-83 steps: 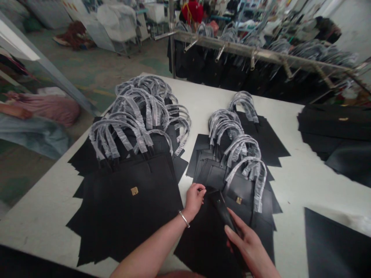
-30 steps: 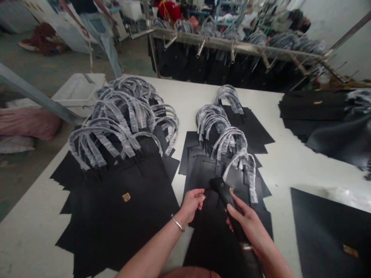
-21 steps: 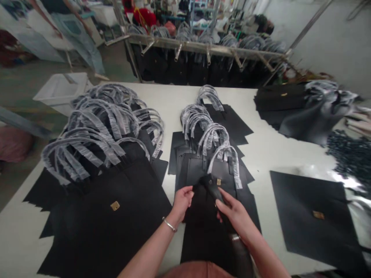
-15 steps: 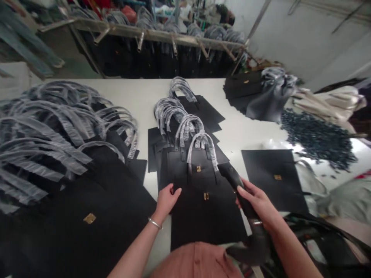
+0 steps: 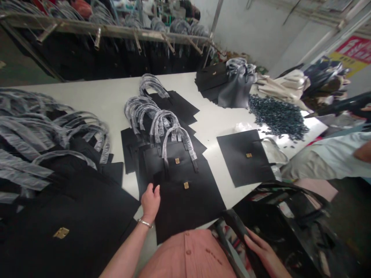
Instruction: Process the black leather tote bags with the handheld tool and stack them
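Note:
My left hand [image 5: 150, 202] is at the left edge of the top black bag panel [image 5: 191, 210], fingers curled and thumb lying over the edge. A small gold clasp [image 5: 186, 185] sits on that panel. Behind it lie overlapping black panels, their handles [image 5: 179, 139] wrapped in clear plastic. My right hand [image 5: 257, 247], low near the table's front edge, is closed round a black tubular tool [image 5: 239, 227]. The tool's lower end runs out of the frame, and its exact kind is unclear.
More panels with wrapped handles [image 5: 43, 131] are heaped at left. To the right lie a single black panel [image 5: 246, 158] and a pile of small dark pieces [image 5: 278, 116]. A metal rack [image 5: 116, 33] stands behind. Another person's sleeve [image 5: 333, 154] and a dark pointed tool [image 5: 342, 106] show at right.
The view has swung right. My right hand has drawn the black tool back from the panel toward my body. My left hand stays at the panel's left edge.

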`<state>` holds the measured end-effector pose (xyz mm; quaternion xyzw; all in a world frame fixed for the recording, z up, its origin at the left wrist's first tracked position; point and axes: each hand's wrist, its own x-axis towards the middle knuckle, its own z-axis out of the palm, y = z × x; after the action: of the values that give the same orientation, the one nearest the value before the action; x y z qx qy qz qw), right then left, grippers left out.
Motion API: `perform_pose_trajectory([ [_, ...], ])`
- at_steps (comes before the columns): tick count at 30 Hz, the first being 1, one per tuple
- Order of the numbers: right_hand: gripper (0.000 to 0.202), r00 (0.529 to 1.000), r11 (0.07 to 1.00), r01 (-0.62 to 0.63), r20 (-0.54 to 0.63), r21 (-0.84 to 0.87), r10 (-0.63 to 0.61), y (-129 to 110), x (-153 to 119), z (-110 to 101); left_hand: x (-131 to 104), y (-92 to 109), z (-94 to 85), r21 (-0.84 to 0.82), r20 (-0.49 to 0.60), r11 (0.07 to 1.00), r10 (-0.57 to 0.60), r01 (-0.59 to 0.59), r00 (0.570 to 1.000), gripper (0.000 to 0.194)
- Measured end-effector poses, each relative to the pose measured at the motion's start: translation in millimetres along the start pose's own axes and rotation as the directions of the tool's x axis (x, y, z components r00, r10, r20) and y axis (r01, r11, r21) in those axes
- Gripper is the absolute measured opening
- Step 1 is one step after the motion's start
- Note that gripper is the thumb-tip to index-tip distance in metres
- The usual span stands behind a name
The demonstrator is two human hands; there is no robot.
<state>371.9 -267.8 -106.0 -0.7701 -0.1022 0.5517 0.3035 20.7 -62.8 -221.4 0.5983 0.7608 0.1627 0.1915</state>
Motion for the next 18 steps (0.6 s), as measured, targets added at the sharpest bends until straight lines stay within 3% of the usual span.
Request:
perform_pose_trajectory([
  [3,0.076,0.999,0.995,-0.029,0.016,0.1,0.028,-3,4,13,0,0,0.2,0.02,-0.011,0.999,0.039,-0.039,0.999,0.014],
  [8,0.07,0.997,0.979,0.075,-0.041,0.188,-0.068,-27,27,27,1,2,-1.2,0.026,-0.021,0.997,0.078,-0.077,0.997,0.013],
  [13,0.079,0.978,0.965,0.19,-0.123,0.18,-0.169,-31,33,10,0,2,0.1,0.01,-0.033,0.998,0.056,-0.056,0.998,0.013],
  [18,0.081,0.992,0.992,0.121,0.041,0.043,-0.122,-4,25,-7,-2,0,3.0,-0.012,-0.027,0.999,0.036,-0.036,0.999,0.016],
])
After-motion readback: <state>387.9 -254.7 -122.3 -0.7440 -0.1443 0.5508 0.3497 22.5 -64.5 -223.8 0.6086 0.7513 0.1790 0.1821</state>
